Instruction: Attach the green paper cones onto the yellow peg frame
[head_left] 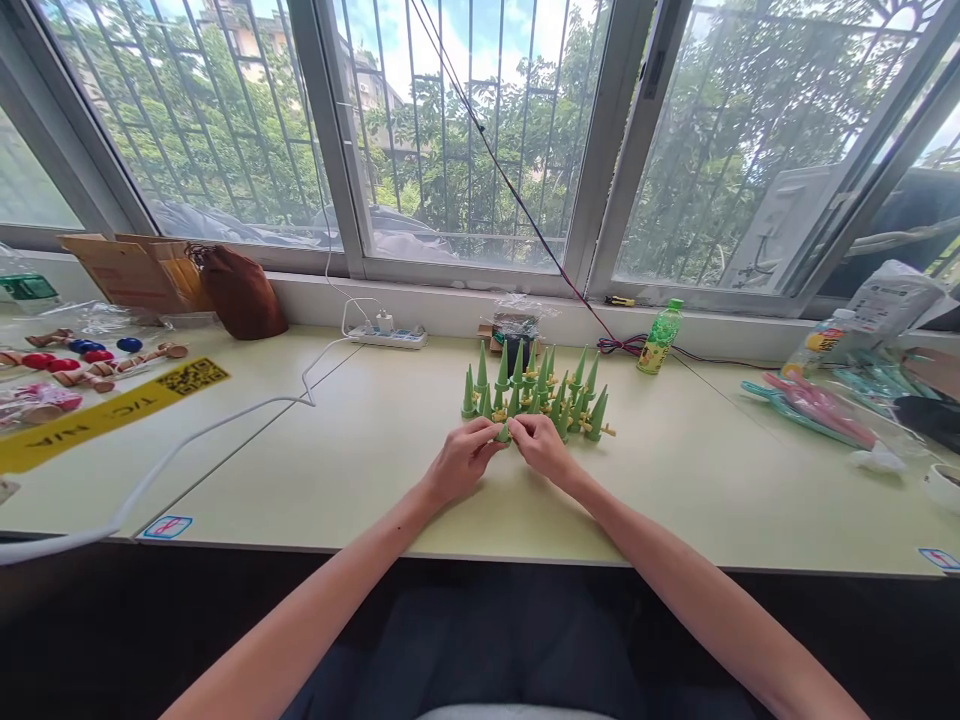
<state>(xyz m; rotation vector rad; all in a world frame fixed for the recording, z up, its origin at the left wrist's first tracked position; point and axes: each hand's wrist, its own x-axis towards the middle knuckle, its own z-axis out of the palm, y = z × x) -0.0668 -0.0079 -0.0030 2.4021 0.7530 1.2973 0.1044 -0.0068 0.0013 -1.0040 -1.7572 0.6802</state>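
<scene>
Several green cone-shaped pieces [577,412] with small yellow parts stand upright in a cluster on the pale table [360,460]. At the cluster's near edge, my left hand [463,458] and my right hand [541,445] meet with fingertips pinched around a small green piece [504,433]. Both sets of fingers are closed, and they cover much of that piece. Other green cones rise just behind my fingertips. A dark object [517,355] stands behind the cones.
On the left lie a white cable [225,424], red and blue wooden toys [94,356], a brown pouch [241,295] and a cardboard box [139,275]. A power strip [390,337] is at the back. Bottles [661,338] and plastic packets [817,410] are to the right.
</scene>
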